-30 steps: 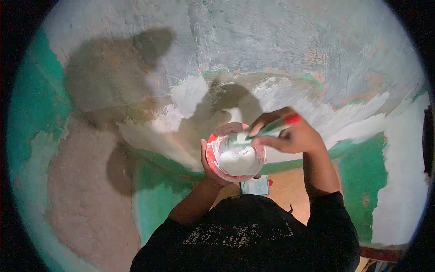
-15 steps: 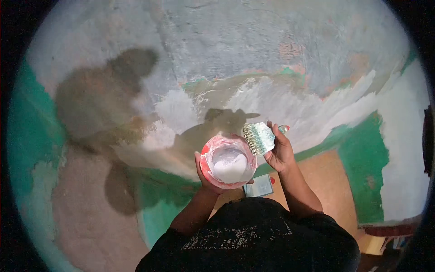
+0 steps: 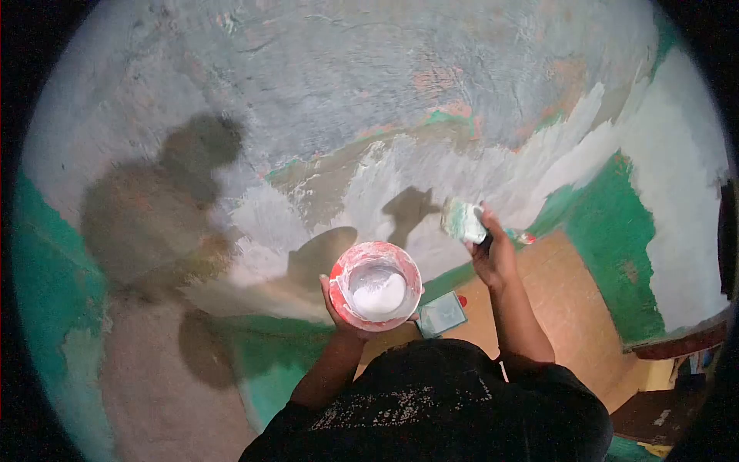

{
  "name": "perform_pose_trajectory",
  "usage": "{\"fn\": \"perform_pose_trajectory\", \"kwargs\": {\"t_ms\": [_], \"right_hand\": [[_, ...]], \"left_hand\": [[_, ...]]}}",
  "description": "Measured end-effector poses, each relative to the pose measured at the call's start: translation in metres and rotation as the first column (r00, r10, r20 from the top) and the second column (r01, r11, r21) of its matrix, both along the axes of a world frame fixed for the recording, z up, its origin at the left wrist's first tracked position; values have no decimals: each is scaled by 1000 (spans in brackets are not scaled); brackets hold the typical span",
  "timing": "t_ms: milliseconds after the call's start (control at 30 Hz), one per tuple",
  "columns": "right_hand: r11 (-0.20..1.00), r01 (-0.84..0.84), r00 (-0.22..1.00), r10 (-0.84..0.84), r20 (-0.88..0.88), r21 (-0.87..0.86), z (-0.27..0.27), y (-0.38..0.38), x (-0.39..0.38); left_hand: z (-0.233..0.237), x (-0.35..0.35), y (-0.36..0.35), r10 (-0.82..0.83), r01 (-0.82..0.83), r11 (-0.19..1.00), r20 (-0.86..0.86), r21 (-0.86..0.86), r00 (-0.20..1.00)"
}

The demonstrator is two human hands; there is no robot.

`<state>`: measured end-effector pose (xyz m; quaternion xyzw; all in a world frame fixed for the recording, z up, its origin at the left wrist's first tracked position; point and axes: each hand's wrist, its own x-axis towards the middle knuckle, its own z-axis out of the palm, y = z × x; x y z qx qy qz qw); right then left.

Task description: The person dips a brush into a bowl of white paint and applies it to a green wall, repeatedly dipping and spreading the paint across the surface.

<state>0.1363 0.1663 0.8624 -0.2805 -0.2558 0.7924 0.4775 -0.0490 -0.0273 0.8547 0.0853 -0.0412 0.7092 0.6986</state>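
Note:
My left hand (image 3: 346,331) is wrapped round the side and underside of a red bucket (image 3: 338,296), its rim smeared white. White paint (image 3: 382,299) lies in the bottom of the bucket. To the right and higher up, my right hand (image 3: 496,260) grips a wide paintbrush (image 3: 466,223). Its bristles point left, blurred and coated in white, and the handle's red end shows past my hand. The brush is apart from the bucket, in front of the partly painted wall (image 3: 400,177).
Ahead, the wall has a bare grey upper part, fresh white strokes and green paint (image 3: 593,223) lower down. A pale box (image 3: 442,314) stands on the tan floor (image 3: 570,285) below my hands. Dark furniture (image 3: 658,420) sits at the lower right. Shadows fall on the wall at left.
The paintbrush has moved right, away from the bucket rim, and its bristles now show as a blur. The bucket sits slightly lower and further left in view. The view has shifted.

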Motion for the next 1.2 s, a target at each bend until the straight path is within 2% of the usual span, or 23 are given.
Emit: {"fn": "perform_pose_trajectory", "kwargs": {"t_ms": [67, 100, 167, 267, 300, 367, 433, 467, 567, 600, 667, 700, 733, 767, 833, 867, 900, 933, 967, 1000, 1067, 1167, 1200], "right_hand": [[974, 169, 985, -174, 20, 152, 13, 16, 1], [915, 283, 949, -310, 53, 286, 16, 28, -2], [711, 449, 823, -565, 59, 542, 21, 56, -10], [304, 319, 561, -824, 79, 898, 37, 84, -24], [83, 166, 456, -890, -2, 983, 24, 106, -38], [20, -66, 371, -928, 43, 998, -1, 124, -55], [-26, 59, 498, -866, -52, 998, -37, 131, -64], [117, 48, 509, -857, 77, 992, -52, 130, -61], [231, 111, 540, -830, 136, 967, -52, 120, -50], [366, 123, 607, -763, 222, 922, -44, 116, -44], [385, 238, 604, -778, 174, 892, -14, 110, -40], [394, 292, 600, -785, 154, 871, -1, 108, -41], [318, 345, 570, -818, 72, 883, 8, 111, -43], [320, 333, 562, -823, 86, 887, 13, 111, -48], [328, 310, 548, -829, 114, 892, 21, 112, -57], [263, 231, 525, -845, 108, 937, 1, 124, -69], [322, 256, 564, -816, 129, 912, -8, 121, -74], [295, 271, 531, -840, 113, 916, -19, 120, -74], [262, 286, 499, -862, 90, 922, -26, 122, -72], [345, 288, 521, -839, 156, 893, -30, 123, -67], [510, 285, 561, -776, 290, 812, -39, 120, -55], [462, 475, 596, -795, 113, 749, -20, 122, -53], [370, 464, 550, -833, 66, 805, -13, 125, -56]], "left_hand": [[-5, -3, -1, -8, 7, 1000, -136, -9, 991], [-2, -2, -1, 53, -54, 996, -26, -72, 998], [5, 1, 1, 197, -157, 964, 182, -215, 963], [0, -2, -2, 192, -190, 957, -13, -217, 981], [-4, -5, -1, 176, -188, 967, -81, -170, 981], [-12, -10, -5, 137, -158, 984, -209, -85, 968], [-10, -10, -6, 132, -149, 986, -201, -75, 971], [-9, -10, -4, 130, -145, 987, -197, -66, 972], [-7, -8, -6, 167, -188, 979, -210, -83, 963], [-8, -7, -6, 173, -190, 976, -150, -104, 973], [-9, -4, -5, 187, -189, 972, -32, -141, 982], [-13, -5, -4, 156, -168, 975, -93, -142, 983], [-20, -7, -3, 125, -147, 978, -153, -145, 980], [-25, -9, -1, 92, -125, 981, -211, -146, 973], [-15, 0, 2, 89, -95, 992, -69, -86, 994], [-9, 5, 4, 85, -85, 995, 3, -54, 996], [-5, 10, 6, 90, -90, 996, 74, -7, 993], [-1, 15, 8, 92, -98, 994, 144, 42, 985], [-4, 13, 9, 91, -96, 995, 102, 42, 991], [-6, 11, 11, 90, -93, 995, 59, 43, 994], [-24, -4, 4, 49, -72, 994, -247, -85, 968], [-13, 5, 5, 108, -114, 991, -79, -76, 991], [-15, 6, 5, 98, -105, 992, -90, -75, 991]]}}
